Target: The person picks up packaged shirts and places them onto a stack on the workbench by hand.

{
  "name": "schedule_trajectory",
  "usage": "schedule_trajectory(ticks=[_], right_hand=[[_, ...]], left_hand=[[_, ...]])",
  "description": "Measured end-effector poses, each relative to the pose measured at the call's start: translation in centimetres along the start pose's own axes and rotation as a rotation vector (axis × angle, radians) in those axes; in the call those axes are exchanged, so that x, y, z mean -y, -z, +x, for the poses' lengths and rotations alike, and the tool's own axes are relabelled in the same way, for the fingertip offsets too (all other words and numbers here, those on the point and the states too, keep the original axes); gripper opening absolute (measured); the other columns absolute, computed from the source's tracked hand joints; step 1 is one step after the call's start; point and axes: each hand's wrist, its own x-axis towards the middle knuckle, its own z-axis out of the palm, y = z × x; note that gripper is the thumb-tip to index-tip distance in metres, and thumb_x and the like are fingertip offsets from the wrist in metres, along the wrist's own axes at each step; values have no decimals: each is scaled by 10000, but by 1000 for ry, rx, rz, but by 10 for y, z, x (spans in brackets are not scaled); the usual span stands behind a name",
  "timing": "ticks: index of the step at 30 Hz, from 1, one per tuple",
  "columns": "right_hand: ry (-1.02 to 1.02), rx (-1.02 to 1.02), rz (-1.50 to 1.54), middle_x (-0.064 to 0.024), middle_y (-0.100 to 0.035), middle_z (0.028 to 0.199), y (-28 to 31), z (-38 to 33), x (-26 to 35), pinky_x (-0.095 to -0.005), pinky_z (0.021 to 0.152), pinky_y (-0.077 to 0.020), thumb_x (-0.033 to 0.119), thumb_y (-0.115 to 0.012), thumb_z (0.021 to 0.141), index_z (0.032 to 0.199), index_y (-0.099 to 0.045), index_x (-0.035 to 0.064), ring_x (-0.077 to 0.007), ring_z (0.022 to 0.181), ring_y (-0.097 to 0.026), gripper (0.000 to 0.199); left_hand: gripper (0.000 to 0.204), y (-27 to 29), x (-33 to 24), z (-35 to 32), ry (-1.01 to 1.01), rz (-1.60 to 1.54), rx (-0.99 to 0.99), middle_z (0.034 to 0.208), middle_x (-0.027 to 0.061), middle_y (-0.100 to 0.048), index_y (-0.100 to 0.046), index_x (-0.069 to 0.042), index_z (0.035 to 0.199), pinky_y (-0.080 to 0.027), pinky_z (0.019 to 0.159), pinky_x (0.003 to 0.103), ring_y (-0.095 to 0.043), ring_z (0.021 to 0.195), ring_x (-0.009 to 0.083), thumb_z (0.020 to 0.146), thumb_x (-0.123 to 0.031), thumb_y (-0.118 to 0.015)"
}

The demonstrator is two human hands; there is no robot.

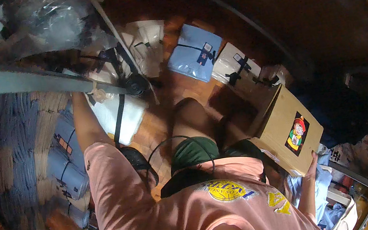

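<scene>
Wooden floor (184, 88), flat-sided cardboard box (279, 131) in clasping right hand (311, 167); left hand hidden, state unclear

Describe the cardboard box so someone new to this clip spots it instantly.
Start at the pink shirt and go to the right hand. Against that hand is a tilted tan cardboard box. Unlike the flat packets on the floor, it is boxy and carries a colourful cartoon picture.

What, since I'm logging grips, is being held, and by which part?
The right hand holds a cardboard box by its lower-right edge; the left hand is hidden.
</scene>
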Motion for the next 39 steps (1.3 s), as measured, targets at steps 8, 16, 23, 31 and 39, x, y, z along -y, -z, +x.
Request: schedule_trajectory(ticks=[8,16,23,31,39], right_hand=[[68,-34,82,-111,-552,1126,-7,3,-17,-366,890,-427,400,-532,811,1199,-465,27,-247,1031,-526,542],[98,-43,73,-109,-544,1153,-13,6,-21,-363,905,-418,425,-517,818,1207,-465,29,-251,1058,-511,557],[63,-112,149,-88,-541,1151,16,11,-42,-380,903,-421,441,-464,855,1213,-466,55,-255,1058,-505,526],[31,-8,117,-85,-550,1122,-8,2,-35,-392,875,-432,430,-513,832,1194,-476,67,-251,1033,-519,514],[76,-49,84,-82,-554,1111,33,23,-44,-382,865,-431,435,-534,814,1183,-482,66,-253,1010,-527,524]], left_hand=[[656,5,77,-63,-170,6,-247,1175,203,-384,-286,41,1219,-336,940,388,-436,1056,245,803,-390,-554],[666,-90,-73,-259,-1259,-106,-583,1209,233,-343,-233,46,1231,-303,984,415,-395,1108,253,821,-395,-518],[372,-280,21,-397,-580,-118,983,978,53,-478,-434,-44,1132,-382,834,261,-467,954,135,826,-186,-590],[461,-451,336,-346,738,189,526,1115,82,-515,-519,-24,1147,-376,870,303,-477,1013,179,786,-283,-644],[504,-498,423,-317,561,-3,360,1078,118,-572,-568,-2,1103,-424,811,336,-529,964,200,728,-313,-696]])
